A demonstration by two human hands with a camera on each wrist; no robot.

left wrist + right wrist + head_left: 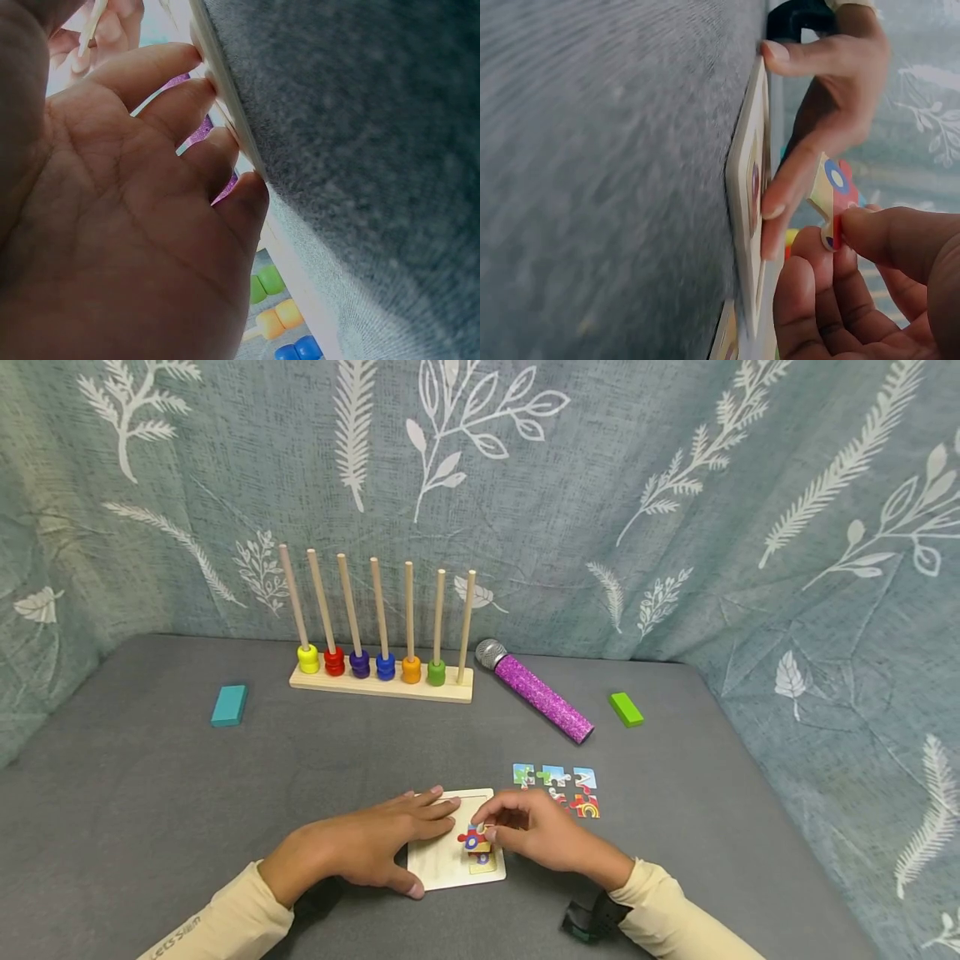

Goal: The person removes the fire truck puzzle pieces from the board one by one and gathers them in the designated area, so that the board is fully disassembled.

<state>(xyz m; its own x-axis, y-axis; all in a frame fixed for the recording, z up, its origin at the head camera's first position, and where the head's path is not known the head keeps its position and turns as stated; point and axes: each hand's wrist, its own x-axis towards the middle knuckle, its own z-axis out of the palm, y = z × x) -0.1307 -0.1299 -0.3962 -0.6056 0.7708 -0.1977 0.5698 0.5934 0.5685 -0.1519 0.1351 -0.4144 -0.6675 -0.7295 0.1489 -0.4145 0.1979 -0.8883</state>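
Note:
A shallow wooden puzzle tray lies near the front of the table, with one piece set in its lower right corner. My left hand rests on the tray, fingers stretched across its upper left part and thumb at its lower left edge. Between thumb and fingers, my right hand pinches a red, yellow and blue puzzle piece just over the tray's right side. In the right wrist view this piece is held up off the tray and tilted.
Several loose puzzle pieces lie right of the tray. Behind stand a wooden peg stand with coloured beads and a glittery purple microphone. A teal block is at the left, a green block at the right.

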